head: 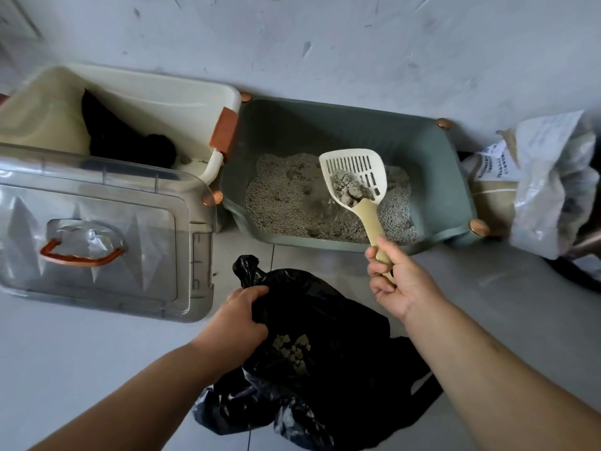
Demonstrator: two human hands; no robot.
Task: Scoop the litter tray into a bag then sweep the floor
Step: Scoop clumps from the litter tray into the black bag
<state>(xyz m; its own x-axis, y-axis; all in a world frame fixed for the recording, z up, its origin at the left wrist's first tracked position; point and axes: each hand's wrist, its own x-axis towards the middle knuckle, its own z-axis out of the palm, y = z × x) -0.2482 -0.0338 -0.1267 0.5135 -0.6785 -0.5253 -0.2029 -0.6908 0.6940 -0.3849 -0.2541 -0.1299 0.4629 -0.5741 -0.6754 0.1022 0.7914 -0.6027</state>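
1. Scoop (354, 177): cream plastic, with a slotted head and a solid handle. Its long axis runs near-vertical in the frame, leaning slightly left at the top. The head points up-frame toward the back wall of the litter tray (325, 125), and the handle end points down-frame.
2. It sits centre-right of the frame, with the head over the right half of the tray, above the litter (286, 196). The head looks lifted, but I can't tell for sure whether it touches the litter.
3. Grey clumps (349, 190) are piled at the handle end of the head.
4. Right hand (396, 278): fingers wrapped round the lower handle, thumb up along it.
5. Left hand (240, 314), lower centre: fingers curled over the rim of the black bag (341, 320), gripping it so the mouth is open.
6. The bag is crumpled on the floor (81, 353), just below the tray in the frame. A few clumps are visible inside it.
7. The tray is grey-green and rectangular, with copper-coloured knobs at the corners, and sits against the wall (325, 43). The litter is grey and granular, with an uneven surface.
8. Left of frame: a cream box (182, 92) with something black inside — can't tell what. A clear lid (97, 239) with an orange handle lies below it.
9. Right edge: a plastic package (546, 183) with a printed label, beside the tray.
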